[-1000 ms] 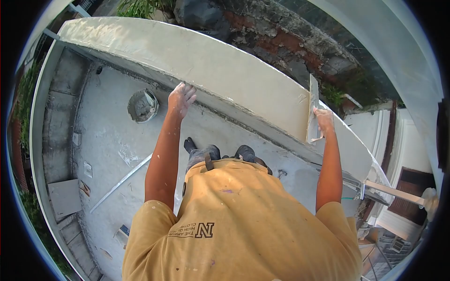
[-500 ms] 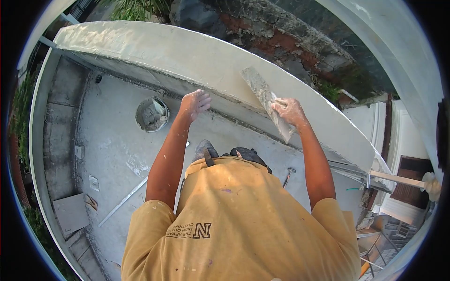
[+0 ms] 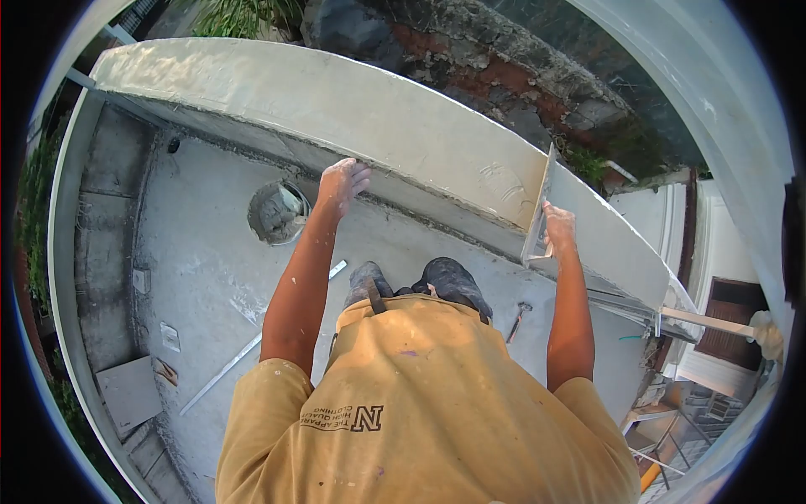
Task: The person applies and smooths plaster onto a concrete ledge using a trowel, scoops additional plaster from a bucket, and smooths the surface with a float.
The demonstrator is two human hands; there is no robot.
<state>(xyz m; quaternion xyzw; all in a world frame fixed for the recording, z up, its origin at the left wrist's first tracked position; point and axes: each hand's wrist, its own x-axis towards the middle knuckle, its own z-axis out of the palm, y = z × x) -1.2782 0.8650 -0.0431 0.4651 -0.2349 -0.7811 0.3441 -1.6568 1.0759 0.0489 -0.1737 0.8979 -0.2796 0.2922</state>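
My left hand (image 3: 342, 185) is at the inner edge of the pale wall top (image 3: 336, 101), its fingers loosely stretched with nothing visible in them. Grey-white smears coat its fingertips. Farther right, my right hand (image 3: 559, 228) is closed round the handle of a long flat trowel (image 3: 539, 206). The trowel's blade is tilted up, seen nearly edge-on, and lies across the wall top. Left of the blade, the surface shows curved marks in the wet coat.
A bucket of grey mix (image 3: 278, 213) stands on the floor left of my left hand. A long straight bar (image 3: 220, 375), a square board (image 3: 128, 395) and a hammer-like tool (image 3: 519, 322) lie around. A wooden bar (image 3: 709, 321) juts out at the right.
The trowel first swung left with its broad face showing, then moved back right and turned nearly edge-on. My left hand moved slightly right overall, and its fingers drew closer together.
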